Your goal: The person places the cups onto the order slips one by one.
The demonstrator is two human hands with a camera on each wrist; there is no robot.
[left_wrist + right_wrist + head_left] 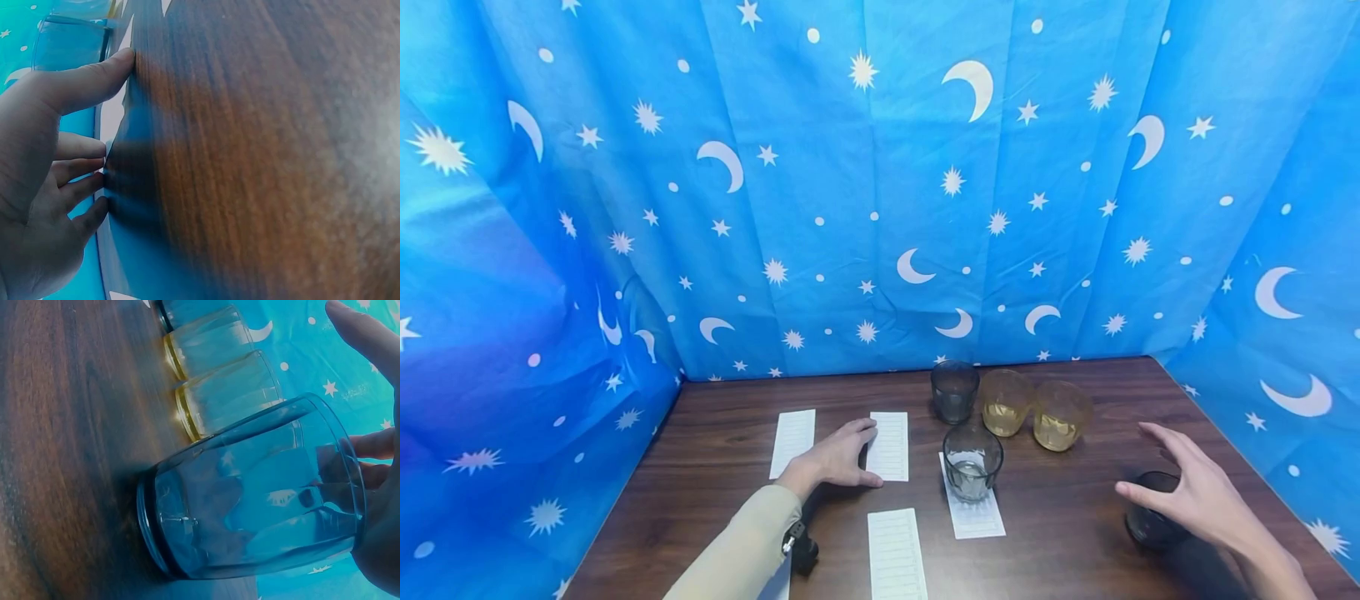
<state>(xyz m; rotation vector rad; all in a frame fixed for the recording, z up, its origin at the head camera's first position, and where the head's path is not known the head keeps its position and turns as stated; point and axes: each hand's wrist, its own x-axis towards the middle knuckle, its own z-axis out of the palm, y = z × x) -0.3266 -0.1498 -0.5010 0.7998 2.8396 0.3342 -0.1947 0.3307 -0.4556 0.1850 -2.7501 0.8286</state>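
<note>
In the head view my left hand [842, 454] is at the left edge of a printed paper slip [891, 450], its fingers reaching onto that edge. The left wrist view shows this hand's [56, 144] thumb and fingers spread, tips down at the slip and tabletop. At the right, my right hand [1202, 492] is held over a dark grey glass tumbler [1150, 517], thumb and fingers wide apart. From the right wrist the same tumbler [250, 500] stands upright on the table, a gap showing between its rim and the thumb.
A clear tumbler [972, 467] stands on another slip [977, 523]. Behind it are a dark tumbler [955, 392] and two amber ones [1006, 408], [1060, 421]. More slips lie at the back left [793, 442] and front [897, 554]. A blue curtain [880, 208] surrounds the table.
</note>
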